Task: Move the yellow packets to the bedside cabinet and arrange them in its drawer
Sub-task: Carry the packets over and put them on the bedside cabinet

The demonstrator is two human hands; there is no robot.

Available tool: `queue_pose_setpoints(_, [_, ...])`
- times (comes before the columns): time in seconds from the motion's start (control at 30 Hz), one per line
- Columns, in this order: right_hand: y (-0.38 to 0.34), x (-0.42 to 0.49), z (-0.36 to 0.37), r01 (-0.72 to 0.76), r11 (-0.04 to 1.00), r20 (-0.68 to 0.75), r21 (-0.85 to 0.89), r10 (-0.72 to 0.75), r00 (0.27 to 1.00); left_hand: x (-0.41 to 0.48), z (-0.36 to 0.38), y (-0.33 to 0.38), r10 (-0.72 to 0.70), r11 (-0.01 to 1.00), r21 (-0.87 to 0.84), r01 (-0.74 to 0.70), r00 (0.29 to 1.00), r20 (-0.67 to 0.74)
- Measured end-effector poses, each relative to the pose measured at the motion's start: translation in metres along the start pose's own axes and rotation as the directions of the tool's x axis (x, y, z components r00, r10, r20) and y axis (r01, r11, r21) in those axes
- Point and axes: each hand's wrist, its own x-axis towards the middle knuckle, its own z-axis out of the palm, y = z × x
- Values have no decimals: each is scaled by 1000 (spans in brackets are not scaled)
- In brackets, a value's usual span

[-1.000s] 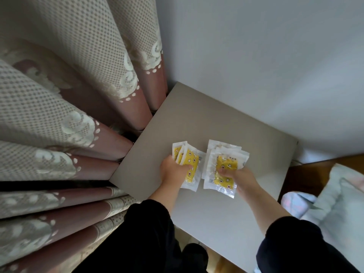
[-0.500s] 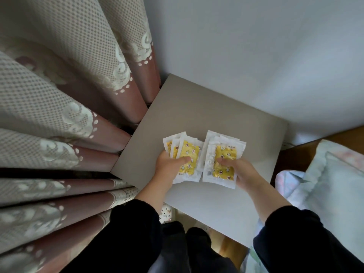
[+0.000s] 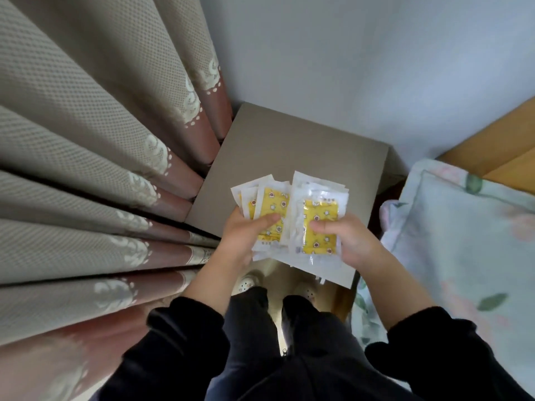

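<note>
Two bunches of yellow packets, one per hand, over the bedside cabinet.
Your left hand grips a fan of at least three, thumb across the front; your right hand pinches a stack too overlapped to count. Their print is too small to read.

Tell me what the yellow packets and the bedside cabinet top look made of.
The yellow star-printed packets sit in clear, glossy plastic sleeves: highlights and crinkles suggest thin film; the yellow inner looks like foil or printed plastic. The grey-beige flat cabinet top looks like matte laminated board: even colour, no grain, no glare.
</note>
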Motion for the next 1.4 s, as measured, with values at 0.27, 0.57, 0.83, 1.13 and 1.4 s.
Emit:
queue_pose_setpoints(0.27, [22, -96, 36, 96, 991, -113, 90, -86, 990, -69, -20, 14, 76, 973, 204, -107, 985, 154])
queue_pose_setpoints(0.57, [120, -179, 120, 249, 906, -335, 342, -131, 933, -133, -92, -11, 8, 904, 384, -185, 908, 420])
queue_pose_setpoints(0.83, [256, -291, 164, 357, 750, -544, 557, 4, 839, -214, -118, -101, -246, 789, 588, -177, 786, 567])
queue_pose_setpoints(1.13, [430, -445, 206, 635, 535, -803, 557, 154, 575, -350, -127, -244, -480, 594, 691, -413, 507, 716])
queue_pose_setpoints(1.4, [641, -622, 316, 826, 313, -868, 469, 336, 366, -539, -214, -417, -733, 413, 670, -617, 212, 646])
